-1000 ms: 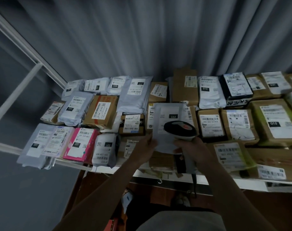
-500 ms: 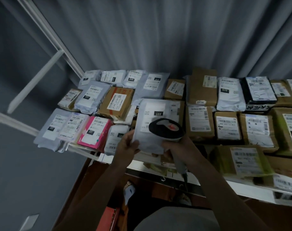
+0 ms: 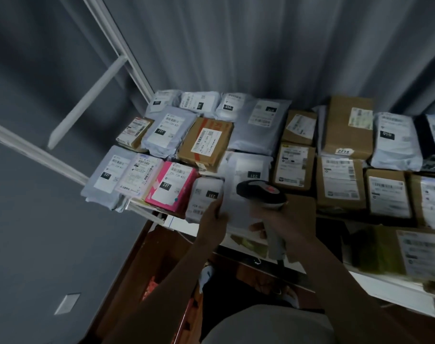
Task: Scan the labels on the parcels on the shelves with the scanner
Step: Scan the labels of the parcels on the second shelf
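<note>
A grey pleated curtain (image 3: 261, 45) is hanging across the far side, and a white metal shelf frame (image 3: 117, 58) is slanting up on the left. Below them a white shelf (image 3: 181, 223) is carrying the parcels, lying flat in roughly three rows with labels up.

Counting what is showing clearly: about eight brown cardboard boxes, the tallest being the brown box marked 2214 (image 3: 348, 127) at the far right of centre, with a brown box with a red-printed top (image 3: 206, 144) left of centre. About nine grey or white plastic mailer bags are lying among them, the largest being the wide grey mailer (image 3: 258, 130) in the far row. One pink mailer bag (image 3: 173, 188) is lying at the near left edge, between a pale striped mailer (image 3: 139, 177) and a small white mailer marked 231 (image 3: 206, 197). One black mailer is showing at the far right edge, cut off.

Near the centre, one white flat mailer parcel (image 3: 246, 180) is being held up over the shelf's near edge. The left hand (image 3: 212, 217) is pinching its left edge. The right hand (image 3: 283, 222) is gripping one black and white handheld scanner (image 3: 261, 193), whose head is covering the parcel's lower right part, touching or just above it; blur is hiding which.
</note>
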